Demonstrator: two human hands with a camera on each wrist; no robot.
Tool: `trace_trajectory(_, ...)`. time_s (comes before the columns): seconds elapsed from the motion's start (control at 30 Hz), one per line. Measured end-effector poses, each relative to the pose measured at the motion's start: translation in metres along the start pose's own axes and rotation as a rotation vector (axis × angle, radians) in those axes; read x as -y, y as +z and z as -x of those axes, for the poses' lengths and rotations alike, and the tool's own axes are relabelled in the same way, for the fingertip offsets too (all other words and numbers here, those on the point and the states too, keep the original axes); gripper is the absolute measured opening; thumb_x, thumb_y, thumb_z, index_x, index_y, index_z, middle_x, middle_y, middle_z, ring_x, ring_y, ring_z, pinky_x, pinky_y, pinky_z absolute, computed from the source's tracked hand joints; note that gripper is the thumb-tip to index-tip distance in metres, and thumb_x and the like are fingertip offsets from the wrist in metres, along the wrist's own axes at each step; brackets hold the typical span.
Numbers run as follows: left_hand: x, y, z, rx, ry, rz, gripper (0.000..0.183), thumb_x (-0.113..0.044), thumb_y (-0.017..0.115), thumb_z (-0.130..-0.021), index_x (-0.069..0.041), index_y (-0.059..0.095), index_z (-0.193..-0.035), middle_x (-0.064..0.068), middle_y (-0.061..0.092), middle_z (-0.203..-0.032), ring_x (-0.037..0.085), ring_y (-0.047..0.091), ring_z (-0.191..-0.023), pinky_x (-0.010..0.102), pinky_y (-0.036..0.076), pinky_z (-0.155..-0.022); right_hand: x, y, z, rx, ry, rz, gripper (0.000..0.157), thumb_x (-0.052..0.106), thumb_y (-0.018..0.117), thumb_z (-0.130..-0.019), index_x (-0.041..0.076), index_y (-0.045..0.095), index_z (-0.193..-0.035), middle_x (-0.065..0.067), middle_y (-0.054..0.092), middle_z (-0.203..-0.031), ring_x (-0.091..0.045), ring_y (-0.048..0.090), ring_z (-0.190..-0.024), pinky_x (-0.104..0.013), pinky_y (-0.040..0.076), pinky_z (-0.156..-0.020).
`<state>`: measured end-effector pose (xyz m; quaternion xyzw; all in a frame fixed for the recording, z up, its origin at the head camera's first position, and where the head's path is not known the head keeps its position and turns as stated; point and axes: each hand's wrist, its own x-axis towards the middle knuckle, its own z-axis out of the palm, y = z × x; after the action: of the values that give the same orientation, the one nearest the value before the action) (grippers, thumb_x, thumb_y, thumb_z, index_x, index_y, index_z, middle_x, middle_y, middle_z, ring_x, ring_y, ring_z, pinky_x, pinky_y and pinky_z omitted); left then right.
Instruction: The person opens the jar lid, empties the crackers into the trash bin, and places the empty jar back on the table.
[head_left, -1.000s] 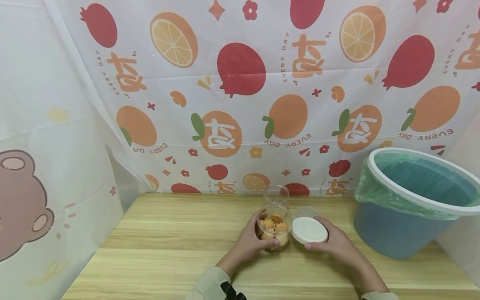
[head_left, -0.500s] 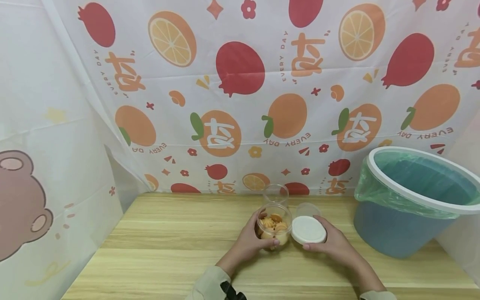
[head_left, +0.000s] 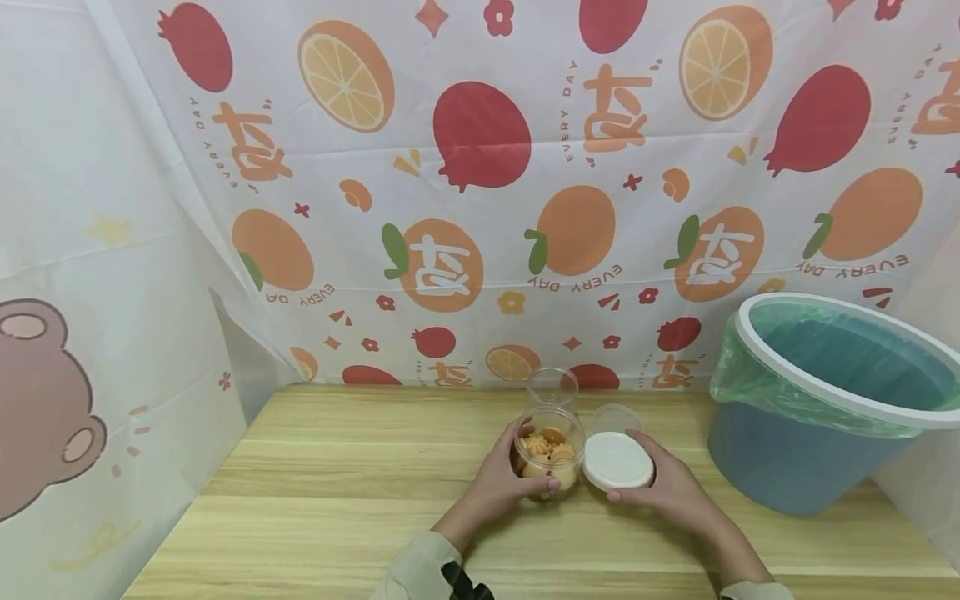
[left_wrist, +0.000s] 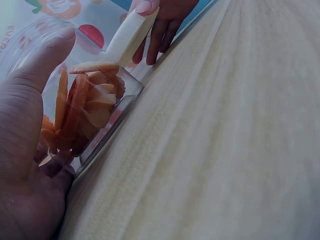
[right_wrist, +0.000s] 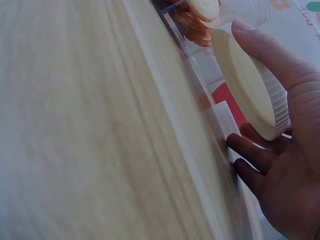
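Note:
My left hand [head_left: 495, 479] grips a clear jar [head_left: 576, 477] on the wooden table, thumb on the near side and fingers around the left. Golden piped cookies [head_left: 542, 448] fill its lower part, and the jar's mouth is uncovered. In the left wrist view the cookies [left_wrist: 92, 105] show through the transparent wall. Just right of the jar, a round white lid [head_left: 618, 461] is held by its edge in my right hand [head_left: 675, 492]. The right wrist view shows the lid [right_wrist: 245, 80] tilted, ridged along its side, between thumb and fingers.
Behind the jar stands another clear container [head_left: 552, 388]. A clear round piece [head_left: 618, 417] lies behind the white lid. A blue bin [head_left: 798, 467] with a green liner stands at the right. Fruit-printed cloth [head_left: 487, 250] hangs along the table's back edge.
The white lid and right hand have shifted very slightly left toward the jar since one second ago. The left hand's grip on the jar is unchanged.

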<state>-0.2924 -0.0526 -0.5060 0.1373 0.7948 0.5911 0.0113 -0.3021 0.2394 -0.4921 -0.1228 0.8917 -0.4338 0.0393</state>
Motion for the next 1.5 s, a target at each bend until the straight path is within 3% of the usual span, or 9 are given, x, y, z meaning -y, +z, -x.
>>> trace_trajectory(0.33, 0.000, 0.001, -0.001, -0.003, 0.012, 0.000, 0.101, -0.030, 0.090, -0.076, -0.031, 0.030, -0.157, 0.013, 0.044, -0.155, 0.030, 0.044, -0.143, 0.049, 0.033, -0.118, 0.001, -0.002, 0.002, 0.018, -0.012, -0.021, 0.105, 0.042, 0.091, -0.072, 0.010, 0.035, -0.155, -0.017, 0.051, -0.151, -0.037, 0.047, -0.140, -0.058, 0.039, -0.112)
trace_trajectory(1.5, -0.001, 0.001, -0.002, -0.003, -0.010, -0.013, 0.100, -0.032, 0.090, -0.076, -0.034, 0.030, -0.157, 0.012, 0.045, -0.155, 0.032, 0.040, -0.146, 0.053, 0.029, -0.121, -0.009, 0.001, -0.002, -0.001, -0.045, -0.014, 0.108, 0.043, 0.092, -0.069, 0.010, 0.035, -0.155, -0.017, 0.049, -0.153, -0.038, 0.045, -0.141, -0.061, 0.038, -0.113)
